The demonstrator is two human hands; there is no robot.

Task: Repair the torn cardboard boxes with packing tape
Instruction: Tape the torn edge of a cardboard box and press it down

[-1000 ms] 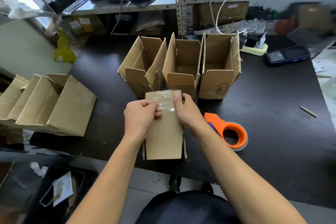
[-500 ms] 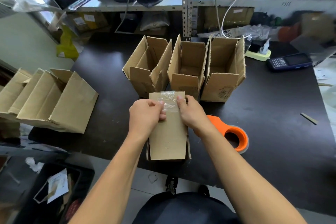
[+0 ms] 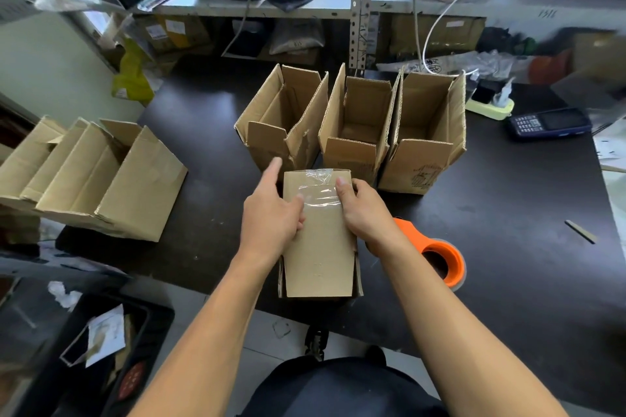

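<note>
Tape [image 3: 320,195] wrinkled on box [image 3: 318,247]; your right hand [image 3: 364,210] grips it, left hand [image 3: 271,213] fingers loose, index out; poor pressing risks peeling.

The left hand [image 3: 271,213] has opened: a second ago its fingers were curled on the left edge of the small box [image 3: 318,240], and now the index finger points forward, past the box's top left corner, while the thumb lies on the clear tape [image 3: 320,191]. The right hand [image 3: 364,210] has moved a little along the right edge.
</note>
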